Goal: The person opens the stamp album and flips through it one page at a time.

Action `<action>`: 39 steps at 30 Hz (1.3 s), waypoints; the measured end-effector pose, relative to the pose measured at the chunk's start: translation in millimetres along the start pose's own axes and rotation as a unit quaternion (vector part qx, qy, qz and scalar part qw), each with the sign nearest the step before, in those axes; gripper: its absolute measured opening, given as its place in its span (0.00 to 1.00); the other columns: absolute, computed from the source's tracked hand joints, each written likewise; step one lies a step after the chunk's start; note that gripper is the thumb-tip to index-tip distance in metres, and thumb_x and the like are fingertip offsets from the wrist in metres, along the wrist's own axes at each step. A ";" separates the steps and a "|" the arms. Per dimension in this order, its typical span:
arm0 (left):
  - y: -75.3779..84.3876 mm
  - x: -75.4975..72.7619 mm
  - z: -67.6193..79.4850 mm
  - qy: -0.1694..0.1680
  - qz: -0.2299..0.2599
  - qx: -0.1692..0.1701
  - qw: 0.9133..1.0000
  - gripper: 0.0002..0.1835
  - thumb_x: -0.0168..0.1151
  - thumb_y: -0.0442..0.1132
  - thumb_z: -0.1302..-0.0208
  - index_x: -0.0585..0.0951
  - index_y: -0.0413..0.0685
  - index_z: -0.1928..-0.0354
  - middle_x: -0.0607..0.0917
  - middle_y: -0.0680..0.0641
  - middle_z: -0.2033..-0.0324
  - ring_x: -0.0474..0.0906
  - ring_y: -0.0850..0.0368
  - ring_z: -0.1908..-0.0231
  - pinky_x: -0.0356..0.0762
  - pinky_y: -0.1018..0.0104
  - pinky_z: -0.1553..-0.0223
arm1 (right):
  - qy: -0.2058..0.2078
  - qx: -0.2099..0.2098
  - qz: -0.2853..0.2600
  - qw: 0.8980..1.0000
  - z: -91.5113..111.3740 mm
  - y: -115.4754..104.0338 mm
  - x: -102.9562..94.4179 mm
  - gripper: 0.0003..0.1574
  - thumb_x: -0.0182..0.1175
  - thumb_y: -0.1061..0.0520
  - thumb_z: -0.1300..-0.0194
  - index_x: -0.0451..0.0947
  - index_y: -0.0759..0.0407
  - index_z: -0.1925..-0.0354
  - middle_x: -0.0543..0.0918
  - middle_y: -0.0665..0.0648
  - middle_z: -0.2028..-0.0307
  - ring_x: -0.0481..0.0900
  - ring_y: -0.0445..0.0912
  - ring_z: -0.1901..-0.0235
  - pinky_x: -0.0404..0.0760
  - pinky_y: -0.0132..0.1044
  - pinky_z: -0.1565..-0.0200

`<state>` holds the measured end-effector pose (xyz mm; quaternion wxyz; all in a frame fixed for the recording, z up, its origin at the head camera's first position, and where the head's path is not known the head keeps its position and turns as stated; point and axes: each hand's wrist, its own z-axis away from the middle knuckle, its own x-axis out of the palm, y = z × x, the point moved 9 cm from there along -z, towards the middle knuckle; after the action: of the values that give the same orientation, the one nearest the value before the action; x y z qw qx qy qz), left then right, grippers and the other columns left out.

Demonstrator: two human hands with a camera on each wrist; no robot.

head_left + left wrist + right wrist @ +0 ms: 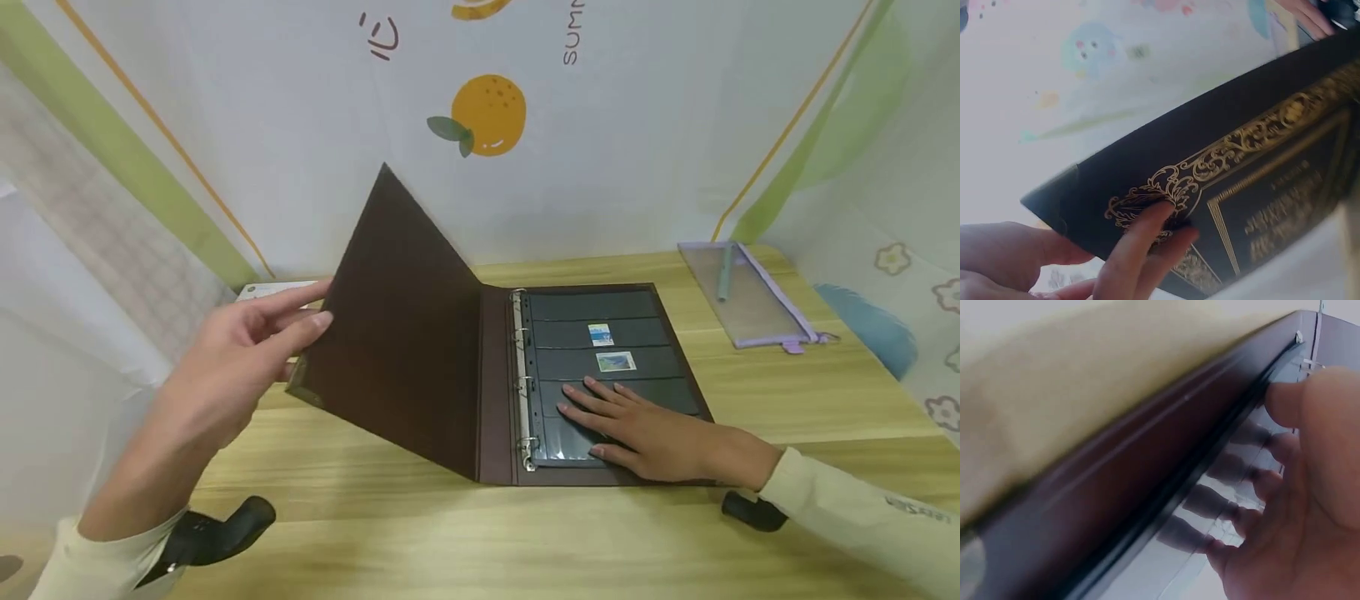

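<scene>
A dark brown ring-binder stamp album [497, 400] lies on the table with its front cover [405, 333] raised at a slant. My left hand [240, 354] grips that cover by its outer edge, thumb on the inner face. In the left wrist view, gold ornament [1241, 147] and blurred lettering decorate the outside, and the fingers press against it. My right hand [648, 429] rests with fingers spread on the lower part of the black pocket page [592, 306]. Just beyond the fingertips, two small stamps [616, 362] sit in separate strips. The hand hides part of the lower pockets.
At the right back lies a mesh zip pouch [757, 304] with purple trim and a green pen-like stick [724, 273] on or inside it. A white item [262, 289] shows partly behind the left hand. Printed cloth [637, 167] hangs behind the wooden table [600, 542].
</scene>
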<state>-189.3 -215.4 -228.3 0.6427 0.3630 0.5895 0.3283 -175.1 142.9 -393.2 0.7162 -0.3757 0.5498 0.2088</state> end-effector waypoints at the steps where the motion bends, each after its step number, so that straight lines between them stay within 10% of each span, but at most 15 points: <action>1: -10.3 -7.0 2.9 0.011 -0.006 -0.005 1.000 0.29 0.59 0.49 0.26 0.70 0.56 0.26 0.85 0.70 0.57 0.71 0.67 0.72 0.69 0.69 0.79 | 0.000 -0.002 0.000 1.000 -0.6 0.4 -0.2 0.38 0.48 0.44 0.20 0.51 0.47 0.19 0.51 0.57 0.19 0.49 0.64 0.21 0.56 0.68 0.28; 6: -60.7 -30.0 18.5 0.039 -0.059 -0.044 0.997 0.31 0.61 0.51 0.27 0.71 0.53 0.27 0.86 0.71 0.58 0.69 0.76 0.79 0.71 0.65 0.76 | 0.001 -0.017 0.003 1.000 -3.3 2.1 1.3 0.38 0.49 0.45 0.20 0.52 0.48 0.20 0.52 0.58 0.19 0.49 0.65 0.21 0.56 0.67 0.28; 11: -99.7 -35.6 25.6 0.059 -0.145 -0.052 0.986 0.29 0.63 0.47 0.28 0.74 0.43 0.30 0.91 0.47 0.54 0.78 0.86 0.63 0.76 0.79 0.59 | 0.003 -0.027 0.005 1.000 -4.6 2.6 3.3 0.38 0.49 0.45 0.20 0.52 0.49 0.20 0.52 0.58 0.20 0.50 0.65 0.22 0.57 0.67 0.28; 17: -117.1 -13.9 29.8 0.101 -0.281 -0.017 0.954 0.23 0.63 0.37 0.31 0.78 0.31 0.38 0.84 0.28 0.50 0.90 0.45 0.59 0.84 0.64 0.68 | 0.006 -0.015 0.001 1.000 -1.9 4.3 3.3 0.38 0.48 0.43 0.20 0.51 0.46 0.20 0.52 0.57 0.19 0.50 0.64 0.22 0.57 0.67 0.28; 23: -125.2 44.2 26.7 0.026 -0.380 0.006 0.925 0.36 0.62 0.44 0.28 0.67 0.21 0.32 0.64 0.21 0.32 0.68 0.22 0.36 0.73 0.31 0.43 | 0.010 -0.007 -0.011 1.000 1.5 6.3 0.1 0.38 0.47 0.41 0.20 0.51 0.45 0.20 0.52 0.56 0.19 0.50 0.64 0.21 0.56 0.68 0.29; 29: -128.1 95.4 25.5 -0.075 -0.376 0.031 0.923 0.44 0.59 0.58 0.29 0.59 0.34 0.24 0.55 0.33 0.22 0.48 0.29 0.23 0.45 0.20 0.33 | 0.018 -0.008 -0.012 1.000 2.6 6.4 -2.7 0.37 0.47 0.42 0.20 0.52 0.45 0.20 0.52 0.56 0.19 0.50 0.65 0.22 0.56 0.68 0.29; 39: -141.2 112.9 27.4 -0.145 -0.373 0.015 0.916 0.44 0.54 0.57 0.26 0.52 0.41 0.20 0.49 0.40 0.20 0.45 0.35 0.21 0.44 0.16 0.36 | 0.047 -0.019 0.041 0.998 3.5 2.2 -7.0 0.37 0.48 0.42 0.20 0.55 0.46 0.20 0.56 0.55 0.20 0.56 0.63 0.23 0.61 0.66 0.30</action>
<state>-152.7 -195.2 -406.3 0.7915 0.1695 0.5871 -0.0004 -176.6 147.8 -386.9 0.6731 -0.3760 0.5938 0.2301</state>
